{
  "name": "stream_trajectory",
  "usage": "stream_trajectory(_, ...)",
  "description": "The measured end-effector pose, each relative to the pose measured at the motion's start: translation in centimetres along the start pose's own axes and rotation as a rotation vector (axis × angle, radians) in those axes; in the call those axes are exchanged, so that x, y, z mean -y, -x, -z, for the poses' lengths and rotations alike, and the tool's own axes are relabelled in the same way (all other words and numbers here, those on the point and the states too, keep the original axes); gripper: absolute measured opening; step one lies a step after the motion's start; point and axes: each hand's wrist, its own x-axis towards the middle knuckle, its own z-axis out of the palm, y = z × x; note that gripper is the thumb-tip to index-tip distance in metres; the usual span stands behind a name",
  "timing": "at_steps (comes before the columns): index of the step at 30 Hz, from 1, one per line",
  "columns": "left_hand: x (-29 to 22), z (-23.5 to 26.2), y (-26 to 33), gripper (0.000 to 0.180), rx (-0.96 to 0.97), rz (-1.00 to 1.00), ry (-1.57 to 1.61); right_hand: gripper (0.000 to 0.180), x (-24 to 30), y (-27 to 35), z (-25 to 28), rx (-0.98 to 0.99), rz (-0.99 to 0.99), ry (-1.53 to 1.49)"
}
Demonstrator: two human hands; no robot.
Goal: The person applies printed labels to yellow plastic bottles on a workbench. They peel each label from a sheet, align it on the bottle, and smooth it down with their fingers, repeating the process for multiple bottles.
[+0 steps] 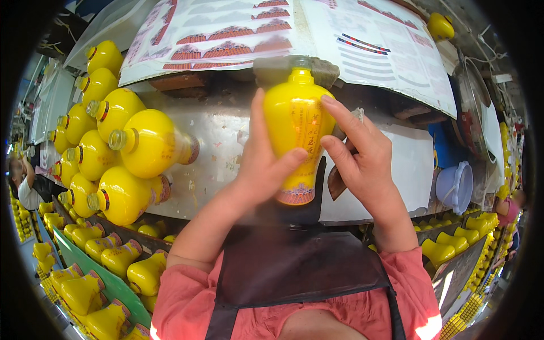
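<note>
A glossy yellow bottle (297,122) with a clear neck, dark vertical lettering and a patterned band at its base is tilted over the worktop, neck pointing away from me. My left hand (263,156) wraps the bottle's left side, thumb across its lower front. On the other side my right hand (362,153) has its index finger touching the bottle's shoulder and its thumb near the lettering. A brown pointed piece (338,184) sticks out below my right palm, and a bit of whitish material shows behind the fingers. How these are gripped is mostly hidden.
Several yellow bottles (150,144) lie stacked at the left. Sheets of printed decals (226,34) cover a raised board ahead, and white paper (396,175) lies at the right. A pale blue bucket (456,184) hangs at the right edge. Bottle racks (96,255) flank me.
</note>
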Motion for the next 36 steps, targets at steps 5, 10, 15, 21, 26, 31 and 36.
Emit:
stream_trajectory(5, 0.0, -0.2, 0.1, 0.115, -0.005, 0.027, 0.094, 0.052, 0.4, -0.7, 0.4, 0.039, -0.021, 0.057)
stream_trajectory(10, 0.0, -0.2, 0.2, 0.115, -0.010, 0.026, 0.068, 0.051, 0.9, -0.8, 0.4, 0.036, -0.014, 0.097)
stream_trajectory(15, 0.1, -0.2, 0.1, 0.115, -0.008, 0.006, 0.045, 0.052, 1.0, -0.9, 0.6, 0.052, 0.012, 0.135)
stream_trajectory(21, 0.0, -0.2, 0.1, 0.115, 0.008, 0.015, 0.057, 0.053, 0.9, -1.2, 0.7, 0.059, 0.058, 0.166)
stream_trajectory(26, -0.1, -0.3, 0.1, 0.114, 0.010, 0.000, 0.075, 0.053, 0.8, -1.4, 0.9, 0.092, 0.058, 0.162)
stream_trajectory(31, 0.0, -0.5, 0.1, 0.115, 0.010, -0.005, 0.119, 0.056, 0.7, -1.4, 1.0, 0.114, 0.071, 0.144)
stream_trajectory(36, 0.3, -0.5, 0.2, 0.114, 0.009, -0.006, 0.130, 0.054, 0.7, -1.4, 0.9, 0.101, 0.074, 0.167)
